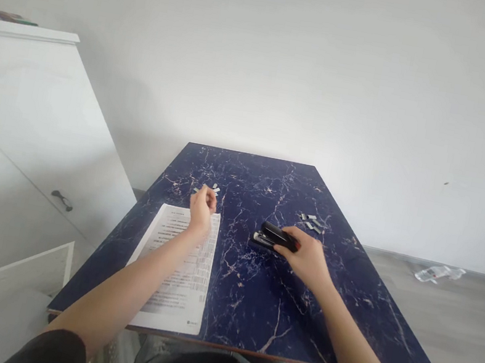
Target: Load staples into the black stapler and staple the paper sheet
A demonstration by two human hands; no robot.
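A black stapler (pixel 277 238) is gripped at its right end by my right hand (pixel 304 255), thumb below and fingers above. Its jaws stand apart toward the left, just over the tabletop. My left hand (pixel 203 204) is over the top edge of a printed sheet of paper (pixel 163 311), its fingers curled together. Whatever those fingers hold, if anything, is hidden. Right behind them lie a few small staple strips (pixel 215 188), partly covered by the hand. More staple strips (pixel 310 222) rest in a loose group beyond my right hand.
The dark blue marbled table (pixel 266 179) reaches back to a white wall (pixel 269 55). A white cabinet (pixel 25 106) stands at the left. On the floor to the right lies a clear plastic item (pixel 437 274).
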